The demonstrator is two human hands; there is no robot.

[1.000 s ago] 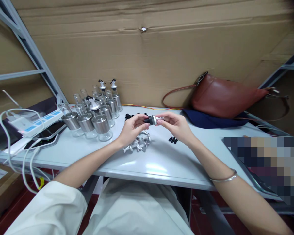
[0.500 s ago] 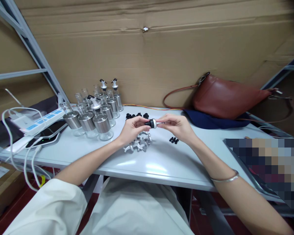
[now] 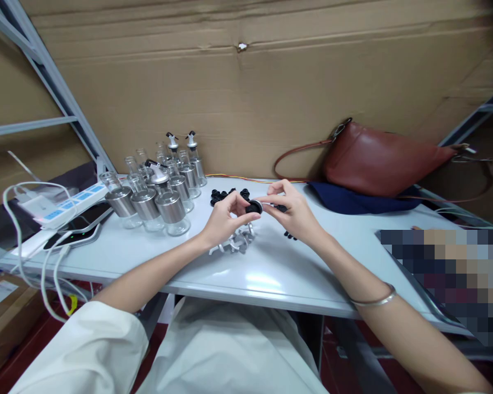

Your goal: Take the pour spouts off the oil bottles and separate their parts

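A pourer stopper (image 3: 255, 207) with a black ribbed plug and a silver collar is held above the table, its plug side now facing me. My left hand (image 3: 225, 216) pinches it between thumb and fingers from the left. From the right, the fingertips of my right hand (image 3: 291, 210) close on its silver rim, and a dark bit shows between those fingers. Beneath lie several silver spout parts (image 3: 238, 241), partly hidden by my left hand. Behind it sits a cluster of black plugs (image 3: 244, 193). Small black pieces (image 3: 288, 235) lie under my right wrist.
Several glass bottles with steel sleeves (image 3: 172, 208) stand at the left, some with pourers fitted. Beyond them are a white power strip (image 3: 78, 202) with cables and a phone. A brown handbag (image 3: 386, 158) rests on dark blue cloth (image 3: 340, 203) at the back right. Cardboard (image 3: 238, 109) walls the back.
The stopper has turned from lying sideways to showing its plug end. My right hand has shifted its grip, with fingers lifted and more spread. The bottles have not moved.
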